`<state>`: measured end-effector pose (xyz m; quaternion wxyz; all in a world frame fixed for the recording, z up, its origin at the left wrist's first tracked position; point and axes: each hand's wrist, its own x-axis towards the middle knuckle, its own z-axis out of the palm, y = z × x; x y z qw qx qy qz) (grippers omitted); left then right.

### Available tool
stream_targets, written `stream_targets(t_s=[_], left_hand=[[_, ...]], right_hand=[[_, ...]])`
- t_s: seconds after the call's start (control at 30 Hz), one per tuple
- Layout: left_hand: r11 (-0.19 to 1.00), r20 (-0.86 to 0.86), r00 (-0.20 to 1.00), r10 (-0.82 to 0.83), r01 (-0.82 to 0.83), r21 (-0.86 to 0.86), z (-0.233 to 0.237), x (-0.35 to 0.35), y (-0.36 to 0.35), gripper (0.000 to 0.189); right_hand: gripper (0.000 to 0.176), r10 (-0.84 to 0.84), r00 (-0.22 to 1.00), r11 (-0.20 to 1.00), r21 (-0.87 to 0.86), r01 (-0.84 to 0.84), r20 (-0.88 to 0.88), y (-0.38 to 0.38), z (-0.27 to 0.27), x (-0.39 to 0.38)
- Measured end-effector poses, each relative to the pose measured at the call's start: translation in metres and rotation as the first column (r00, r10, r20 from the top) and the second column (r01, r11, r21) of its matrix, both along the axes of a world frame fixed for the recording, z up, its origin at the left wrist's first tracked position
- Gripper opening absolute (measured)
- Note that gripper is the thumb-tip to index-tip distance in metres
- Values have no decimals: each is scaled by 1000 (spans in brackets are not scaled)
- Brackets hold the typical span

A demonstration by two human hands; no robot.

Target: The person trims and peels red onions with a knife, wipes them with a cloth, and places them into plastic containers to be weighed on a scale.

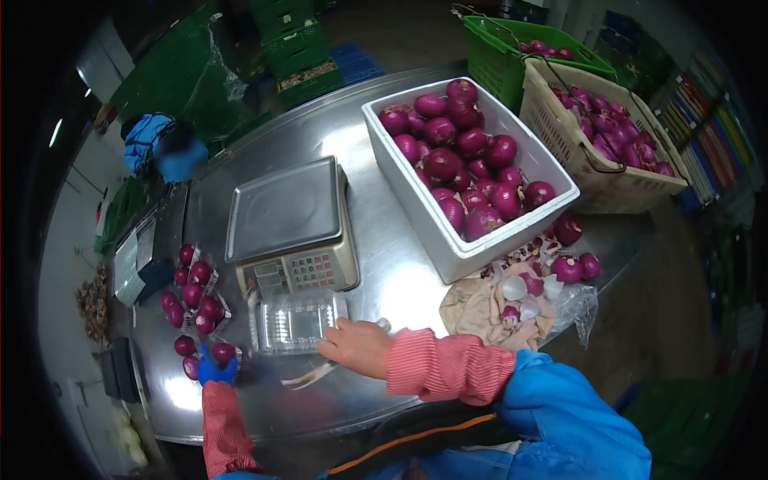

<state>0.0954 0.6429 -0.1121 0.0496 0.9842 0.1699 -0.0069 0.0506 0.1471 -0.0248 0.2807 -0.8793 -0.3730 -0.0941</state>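
Observation:
My left hand (218, 366), in a blue glove, is at the near end of the packed red onions (193, 295) on the left of the table. Its fingers are closed round the nearest pack of red onions (224, 353); the glove hides part of it. My bare right hand (357, 346) is at the right edge of a clear plastic container (294, 322), with its fingers bent against the rim. The container lies in front of the scale and no onions show in it. A thin pale strip (310, 374) lies just below it; I cannot make out what it is.
A digital scale (286, 210) stands mid-table. Right of it is a white foam box (512, 232) full of red onions. Beside that are a cloth (464, 308) with peelings, loose onions (567, 270), a beige crate (552, 136) and a green crate (492, 64). Another person (152, 148) is at far left.

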Motion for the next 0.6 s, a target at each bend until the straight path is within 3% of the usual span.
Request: stream_targets(t_s=[0.07, 0.1, 0.17, 0.2, 0.27, 0.3, 0.37, 0.43, 0.53, 0.6], left_hand=[[992, 220, 970, -105, 117, -43, 21, 11, -16, 100], [975, 362, 930, -60, 132, -176, 43, 18, -56, 78], [905, 518, 831, -203, 361, -225, 66, 43, -102, 69], [851, 592, 762, -261, 472, -232, 78, 57, -129, 65], [613, 633, 683, -365, 688, -389, 116, 78, -216, 59], [543, 598, 680, -423, 719, -434, 135, 87, -263, 57], [361, 577, 615, -537, 786, -502, 171, 97, -366, 54], [243, 486, 655, -578, 707, -664, 179, 114, -455, 56], [246, 448, 523, -725, 804, -542, 158, 152, -567, 75], [390, 366, 573, -733, 796, -462, 119, 193, -627, 84]], right_hand=[[18, -24, 998, 999, 28, 26, -53, -30, 10, -11], [18, -50, 996, 998, 22, 52, -69, -46, 11, -20], [17, -103, 989, 995, -25, 101, -106, -80, 7, -39], [15, -132, 983, 990, -66, 124, -126, -95, 2, -48], [20, -227, 953, 964, -186, 191, -198, -117, -25, -66], [23, -277, 933, 944, -246, 219, -230, -124, -34, -73], [30, -315, 904, 943, -205, 263, -289, -135, -36, -81], [42, -344, 905, 938, -131, 320, -252, -145, -35, -85], [37, -422, 882, 903, -17, 428, -209, -166, -22, -86], [35, -469, 857, 879, -19, 476, -215, -187, -22, -88]])
